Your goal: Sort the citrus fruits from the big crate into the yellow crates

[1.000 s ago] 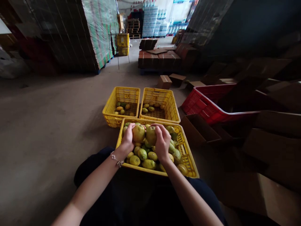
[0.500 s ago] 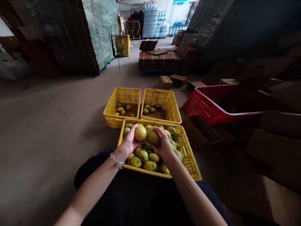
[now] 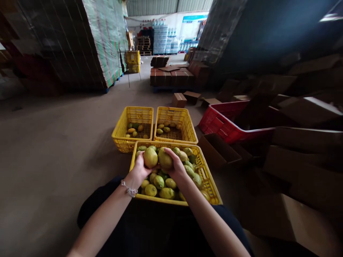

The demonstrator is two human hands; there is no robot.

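My left hand (image 3: 139,169) is curled round a smooth, round yellow-green fruit (image 3: 150,157). Beside it, my right hand (image 3: 177,167) grips a second, darker yellow-green fruit (image 3: 165,158), thumb along its upper side. The two fruits are held close together over the near yellow crate (image 3: 209,178), which carries many more fruits (image 3: 167,193) in green and yellow, some with pointed ends. My fingers and the held fruits hide part of the pile.
Two yellow crates, left (image 3: 118,137) and right (image 3: 191,135), stand behind the near one with several fruits in each. A red crate (image 3: 218,125) and cardboard boxes (image 3: 219,151) crowd the right. Wrapped stacks (image 3: 98,43) rise at back left.
The camera view has shifted, so the crates appear lower and further left. Both hands still hold a fruit each; the left fruit looks slightly turned.
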